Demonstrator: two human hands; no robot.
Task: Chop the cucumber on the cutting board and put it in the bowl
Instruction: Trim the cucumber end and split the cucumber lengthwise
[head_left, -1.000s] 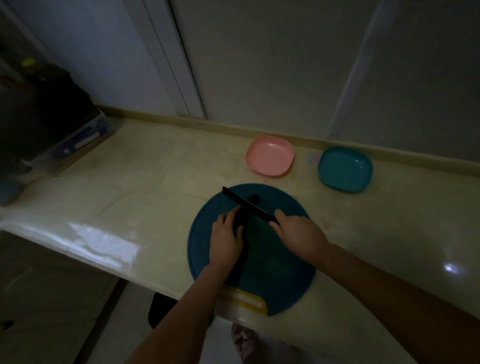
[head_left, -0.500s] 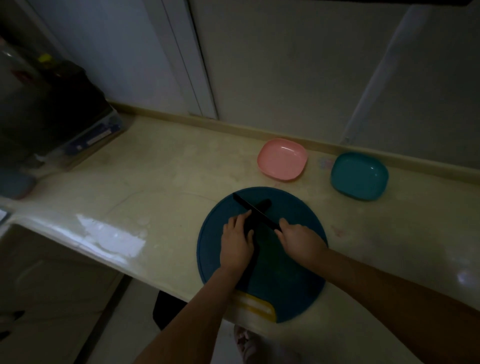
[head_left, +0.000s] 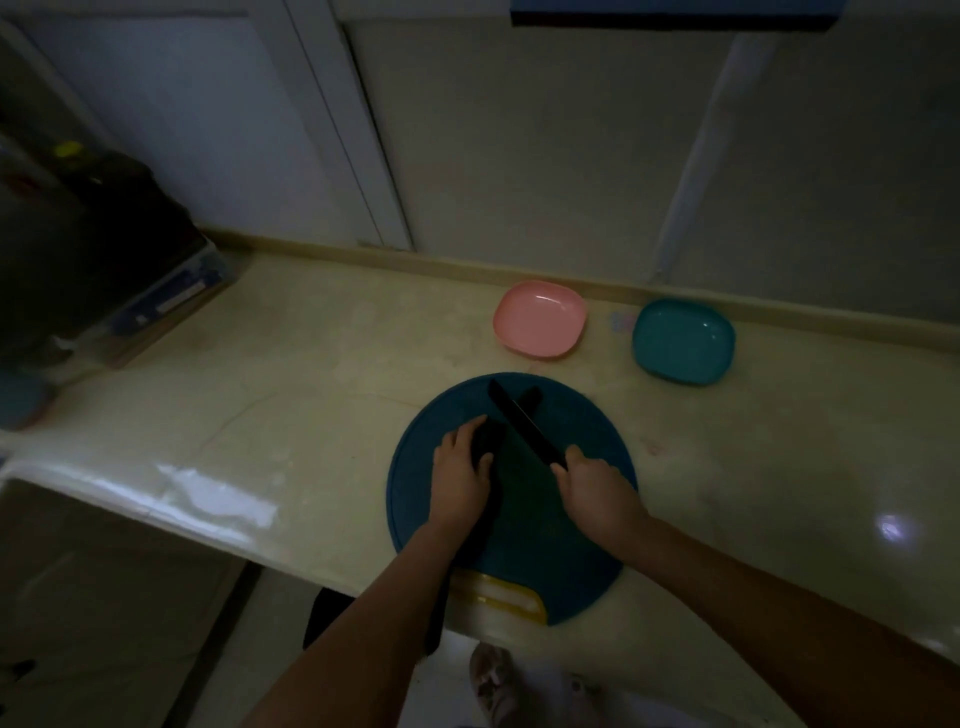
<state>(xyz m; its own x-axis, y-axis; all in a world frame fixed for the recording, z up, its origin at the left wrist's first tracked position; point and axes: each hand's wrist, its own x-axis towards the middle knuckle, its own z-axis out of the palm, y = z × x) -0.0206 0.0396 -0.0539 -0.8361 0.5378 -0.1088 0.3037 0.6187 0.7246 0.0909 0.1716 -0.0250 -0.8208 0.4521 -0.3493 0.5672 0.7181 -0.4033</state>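
Note:
A dark cucumber (head_left: 531, 399) lies on the round blue cutting board (head_left: 587, 431), running from the far middle toward the near left. My left hand (head_left: 460, 480) grips it near its middle, fingers curled over it. My right hand (head_left: 597, 491) holds the handle of a dark knife (head_left: 522, 426). The blade lies diagonally across the cucumber just beyond my left fingers. A pink bowl (head_left: 540, 318) and a teal bowl (head_left: 683, 340) stand behind the board, both with nothing in them.
The pale counter (head_left: 291, 364) ends at a near edge just below the board, whose yellow handle (head_left: 506, 597) overhangs it. A dark box (head_left: 93, 249) and clutter fill the far left. A wall runs behind the bowls.
The camera has shifted, so everything sits a little to the right in view. The knife blade sits further along the cucumber, and both hands keep their hold.

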